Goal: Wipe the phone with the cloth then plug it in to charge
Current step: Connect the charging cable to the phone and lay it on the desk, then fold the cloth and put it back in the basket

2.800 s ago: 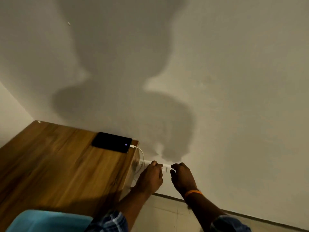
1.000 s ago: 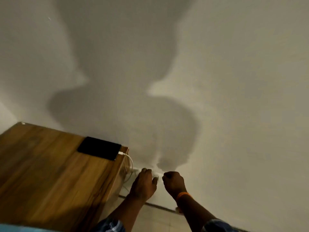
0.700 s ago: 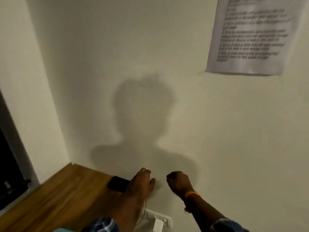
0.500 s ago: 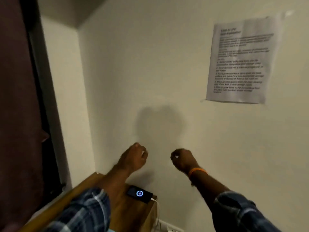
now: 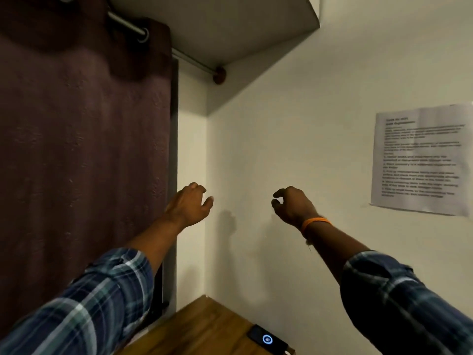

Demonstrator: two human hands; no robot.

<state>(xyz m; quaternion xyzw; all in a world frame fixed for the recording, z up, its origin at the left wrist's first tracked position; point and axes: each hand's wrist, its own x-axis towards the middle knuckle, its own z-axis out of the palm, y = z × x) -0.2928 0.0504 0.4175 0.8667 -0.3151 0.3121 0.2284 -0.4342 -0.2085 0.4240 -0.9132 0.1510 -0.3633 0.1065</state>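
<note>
Wooden table (image 5: 204, 329) holds the lit phone (image 5: 266, 338); left hand (image 5: 190, 206) and right hand (image 5: 291, 204) hang empty, fingers loosely curled.

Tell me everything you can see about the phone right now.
The phone is a slim dark slab lying flat, screen up, near the corner of the wooden table by the wall. Its screen shows a small glowing blue ring. A white plug sits at its lower right end. No hand touches it.
</note>
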